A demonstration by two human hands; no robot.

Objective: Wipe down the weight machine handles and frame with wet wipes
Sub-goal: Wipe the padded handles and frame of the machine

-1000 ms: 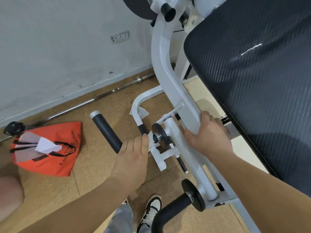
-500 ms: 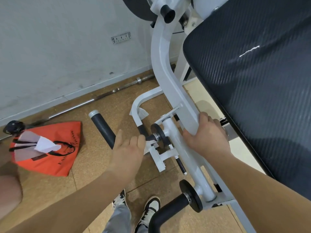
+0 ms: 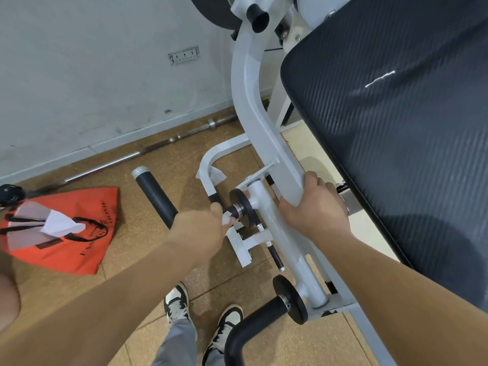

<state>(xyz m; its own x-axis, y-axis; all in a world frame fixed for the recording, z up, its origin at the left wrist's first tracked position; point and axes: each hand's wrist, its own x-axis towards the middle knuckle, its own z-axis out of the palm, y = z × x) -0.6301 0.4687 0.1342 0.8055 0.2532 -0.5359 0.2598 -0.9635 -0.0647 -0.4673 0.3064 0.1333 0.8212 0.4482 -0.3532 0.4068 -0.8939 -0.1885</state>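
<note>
The right hand gripped the white frame arm, its fingers curled round the lower section. Left of the frame arm, the left hand held a wet wipe against the inner end of the black handle, fingers closed over both, just beside the black disc collar. An orange bag lay on the floor, well left of the frame arm. The black pad stood to its right.
</note>
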